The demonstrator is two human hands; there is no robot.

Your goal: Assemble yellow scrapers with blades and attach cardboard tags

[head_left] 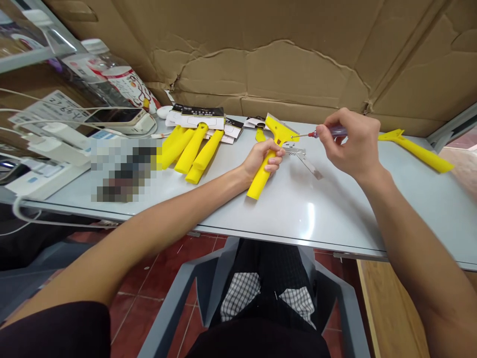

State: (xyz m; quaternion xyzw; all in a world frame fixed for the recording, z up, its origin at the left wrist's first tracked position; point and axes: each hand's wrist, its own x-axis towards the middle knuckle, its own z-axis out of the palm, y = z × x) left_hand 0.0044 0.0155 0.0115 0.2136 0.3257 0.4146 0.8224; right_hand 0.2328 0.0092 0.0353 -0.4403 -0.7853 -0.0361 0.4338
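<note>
Our left hand (263, 162) grips a yellow scraper (282, 132) over the white table (283, 214); our right hand (350, 140) pinches a screwdriver (333, 132).

A pale, glossy table (290, 219) is edged at the front by a thin dark line, and a bright reflection is thrown back by its top. Several yellow scrapers (192, 150) are laid together left of centre, their far ends covered by printed cards (203, 121). Thin metal pieces (308, 165) are spread near the middle. Another yellow tool (423, 152) is laid at the right. White boxes (48, 171) are crowded at the left end.
</note>
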